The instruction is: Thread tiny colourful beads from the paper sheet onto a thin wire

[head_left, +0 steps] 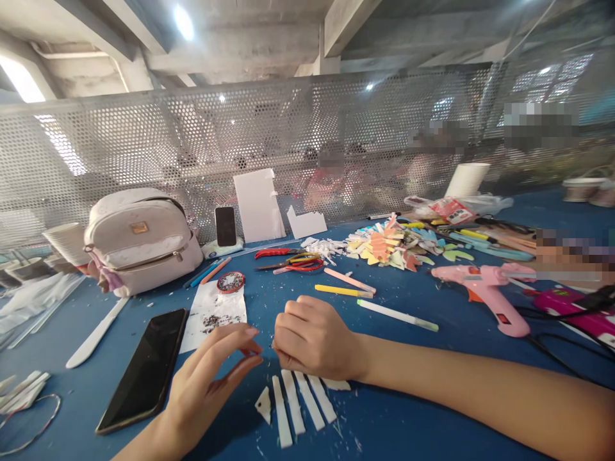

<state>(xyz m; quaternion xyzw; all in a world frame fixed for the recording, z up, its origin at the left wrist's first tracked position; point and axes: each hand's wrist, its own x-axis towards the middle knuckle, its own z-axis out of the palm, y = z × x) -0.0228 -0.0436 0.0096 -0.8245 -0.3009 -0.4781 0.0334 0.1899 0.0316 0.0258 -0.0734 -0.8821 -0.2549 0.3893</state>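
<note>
My left hand hovers over the blue table with thumb and fingers curved and apart, nothing visible between them. Close by on its right, my right hand is closed in a fist, knuckles up; whatever its fingers may hold is hidden. Just below the fist lie several narrow white strips, side by side. A small white triangular piece with a dark dot lies at their left end, and another white piece at their right, partly covered by my right hand.
A black phone and white paper with dark bits lie left. Behind are a backpack, scissors, markers and coloured cutouts. A pink glue gun with cables lies right, near another person's blurred arm.
</note>
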